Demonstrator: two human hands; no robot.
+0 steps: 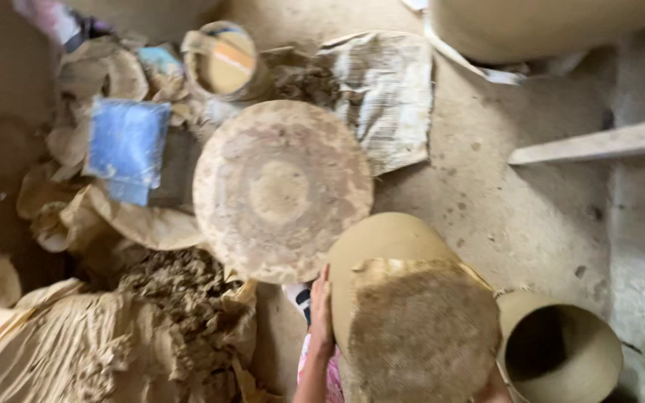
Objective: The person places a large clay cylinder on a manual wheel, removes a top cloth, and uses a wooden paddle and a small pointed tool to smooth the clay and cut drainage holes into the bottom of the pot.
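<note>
A person's left hand [321, 310] lies flat and open against the side of a large unfired clay pot [404, 298], fingers stretched along its smooth tan wall, low in the head view and just right of centre. The pot's upturned round end is rough and cross-hatched, its lower edge cut off by the frame. The right hand is all but hidden behind the pot; only a sliver of skin shows at the bottom edge, and its grip cannot be told.

Touching the pot at right stands a second clay vessel [561, 351], a hollow cylinder with a dark, shadowed interior whose contents cannot be made out. Just above the hand sits a round clay-caked wheel disc [281, 190], mottled brown and cream with faint concentric rings.

Below and left of the disc lies a heap of crumbly dark raw clay [177, 287] on tan sacking [61, 343]. Farther up, a small bucket [225, 63] holds a tan, muddy liquid or slip. A blue plastic sheet [127, 145], blurred, lies among crumpled sacks at left. A woven grey sack [386, 93] is spread on the earthen floor [502, 201] beside a second clump of clay. The curved wall of another large pot [531, 26] is cropped at top right, and a pale plank [599, 143] juts in from the right edge.
</note>
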